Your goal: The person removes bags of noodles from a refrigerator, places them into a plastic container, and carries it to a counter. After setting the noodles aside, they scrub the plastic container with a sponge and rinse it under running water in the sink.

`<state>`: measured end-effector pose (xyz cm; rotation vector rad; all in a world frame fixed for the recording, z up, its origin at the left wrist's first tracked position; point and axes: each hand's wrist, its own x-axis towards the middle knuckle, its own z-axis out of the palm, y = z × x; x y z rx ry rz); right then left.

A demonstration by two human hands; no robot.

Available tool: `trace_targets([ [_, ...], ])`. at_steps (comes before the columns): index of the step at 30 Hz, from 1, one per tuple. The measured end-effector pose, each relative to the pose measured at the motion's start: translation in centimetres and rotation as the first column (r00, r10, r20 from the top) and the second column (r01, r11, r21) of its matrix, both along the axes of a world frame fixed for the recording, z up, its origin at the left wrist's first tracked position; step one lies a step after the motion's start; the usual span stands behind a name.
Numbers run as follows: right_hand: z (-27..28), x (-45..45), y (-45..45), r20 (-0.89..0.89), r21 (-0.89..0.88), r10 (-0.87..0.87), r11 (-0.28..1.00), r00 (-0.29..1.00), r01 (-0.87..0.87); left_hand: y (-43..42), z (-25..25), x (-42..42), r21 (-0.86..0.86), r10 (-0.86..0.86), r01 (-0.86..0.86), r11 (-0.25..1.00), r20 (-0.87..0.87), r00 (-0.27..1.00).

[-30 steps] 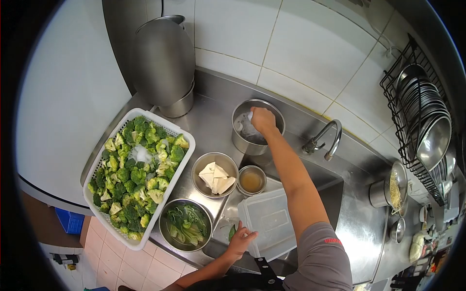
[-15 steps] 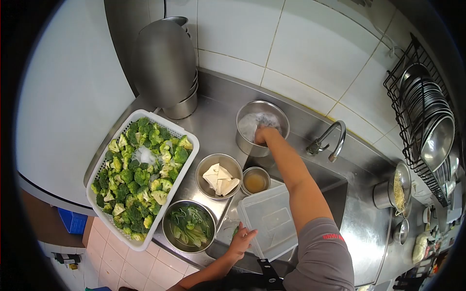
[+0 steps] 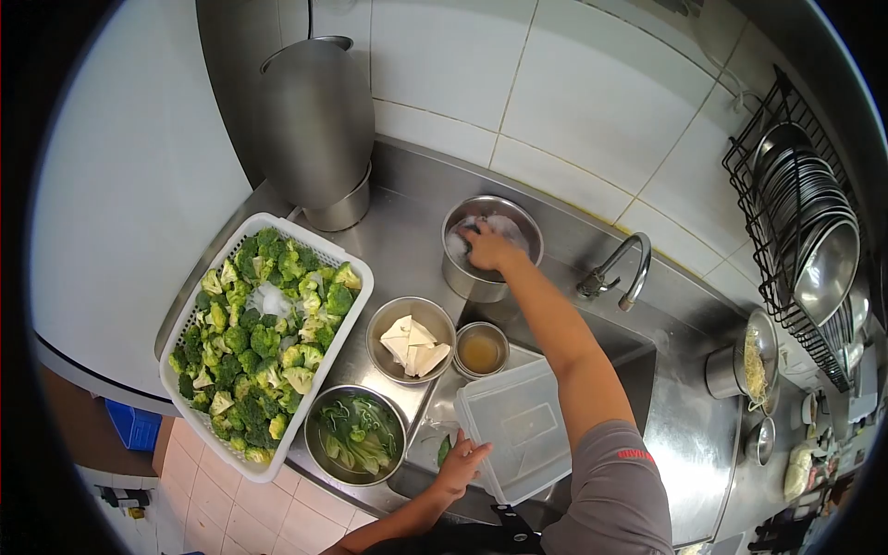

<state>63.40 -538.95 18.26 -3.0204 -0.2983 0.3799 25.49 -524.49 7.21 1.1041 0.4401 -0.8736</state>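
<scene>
Reaching in: right hand [image 3: 490,250] down inside the pot [image 3: 476,285], fingers spread at the white stuff [image 3: 504,227]; cannot tell if they grip any.
Steadying side: left hand [image 3: 460,469] at the near left edge of the tub [image 3: 513,430], a green leaf [image 3: 444,450] beside its fingers; cannot tell if it grips. The hands are well apart.
Pot spot: upright near the back edge of the surface [image 3: 402,217], left of the tap [image 3: 592,285].
Tub spot: tilted over the left edge of the sink [image 3: 634,393].
Left edge: basket [image 3: 330,353] heaped with broccoli [image 3: 259,347].
Front edge: bowl of greens [image 3: 356,439].
Between pot and greens: bowl of white blocks [image 3: 413,347], beside brown liquid [image 3: 480,353] in a smaller bowl.
</scene>
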Motion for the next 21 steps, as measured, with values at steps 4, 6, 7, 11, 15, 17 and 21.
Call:
trace_targets([
  [4, 0.7, -0.3, 0.9, -0.295, -0.034, -0.206, 0.978, 0.933, 0.205, 0.2, 0.7, 0.4, 0.044, -0.009, 0.008, 0.999, 0.036, 0.999],
  [6, 0.5, 0.2, 0.9, -0.439, -0.018, -0.169, 0.984, 0.882, 0.18, 0.5, 0.7, 0.4, 0.074, -0.013, 0.008, 0.997, 0.074, 0.997],
  [7, 0.5, 0.6, 0.9, -0.57, -0.001, -0.129, 0.988, 0.812, 0.156, 0.6, 0.0, 0.3, 0.069, -0.006, 0.001, 0.998, 0.066, 0.998],
  [11, 0.1, 0.1, 1.4, -0.198, -0.132, -0.144, 0.984, 0.969, 0.119, 0.5, -0.3, 0.2, 0.06, 0.025, -0.027, 0.998, 0.044, 0.999],
  [15, 0.3, 0.9, 0.1, 0.033, -0.042, -0.058, 0.997, 0.998, 0.06, 0.6, -0.6, 0.1, 0.023, 0.026, -0.027, 0.999, 0.059, 0.998],
  [17, 1.1, 2.3, -0.5, 0.06, 0.028, -0.007, 1.0, 0.998, 0.005, 0.6, -0.6, 0.1, 0.001, 0.028, -0.028, 1.0, 0.055, 0.998],
  [21, 3.1, 2.4, -0.9, 0.287, 0.05, 0.01, 0.998, 0.958, -0.025, 0.3, -0.5, 0.0, -0.021, -0.004, 0.005, 1.0, 0.066, 0.998],
])
